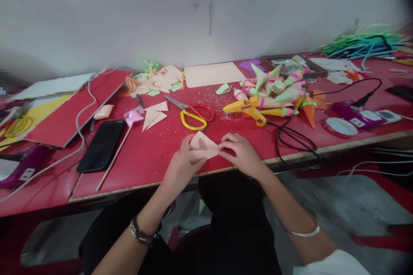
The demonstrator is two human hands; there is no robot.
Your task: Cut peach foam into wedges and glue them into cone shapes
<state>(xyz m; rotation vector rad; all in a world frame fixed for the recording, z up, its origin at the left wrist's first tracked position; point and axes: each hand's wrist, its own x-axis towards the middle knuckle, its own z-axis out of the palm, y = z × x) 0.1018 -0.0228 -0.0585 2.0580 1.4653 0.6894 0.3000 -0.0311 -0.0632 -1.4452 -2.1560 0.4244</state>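
Note:
Over the front edge of the red table, a pale peach piece of paper [204, 142] is held partly folded between both hands. My left hand [183, 161] grips its left side with thumb and fingers. At its right corner, my right hand [240, 154] pinches the paper. Just beyond lie scissors [194, 117] with one yellow and one red handle, blades pointing away to the left. A yellow glue gun [248, 109] rests to their right. Left of the scissors are several folded peach paper triangles [155, 116].
Rolled pink and green paper cones [280, 86] are heaped behind the glue gun; its black cord [293, 137] coils at the edge. A black phone [101, 146] and a wooden stick [114, 159] lie left. Purple power strips [358, 114] sit at both sides. A peach sheet [213, 74] lies by the wall.

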